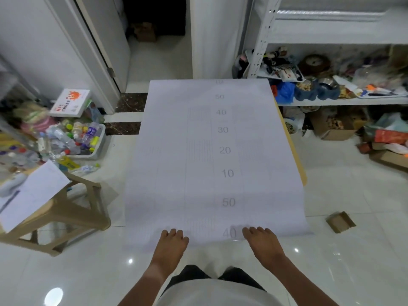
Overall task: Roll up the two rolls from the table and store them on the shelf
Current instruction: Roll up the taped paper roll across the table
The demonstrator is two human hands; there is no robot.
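Unrolled sheet point(212, 155) is lying flat over the tabletop point(295, 151), running 12 to 6 o'clock through frame centre; only the tabletop's yellow edge is showing at 3 o'clock of the sheet. Near end is hanging past the tabletop toward the person. Second roll: can't tell where it is.

Shelf point(344, 101) is sitting at 2 o'clock, lower tier packed with clutter.

Stool point(66, 208) is standing at 8 o'clock with loose paper point(33, 195) lying on it. Bin of plastic bottles point(72, 138) is sitting at 9 o'clock, white box point(70, 102) with red print just above it, text unreadable.

Both arms are reaching forward, palms down. Left hand point(170, 244) is resting on the sheet's near edge at 6 o'clock, fingers curled over it. Right hand point(262, 241) is doing the same at 5 o'clock. Grip state: fingers curled on the paper, thumbs hidden, so can't tell if either is clamping it.

Sheet print, far to near: 50, 40, 30, 20, 10, 50, 40, over a faint grid.
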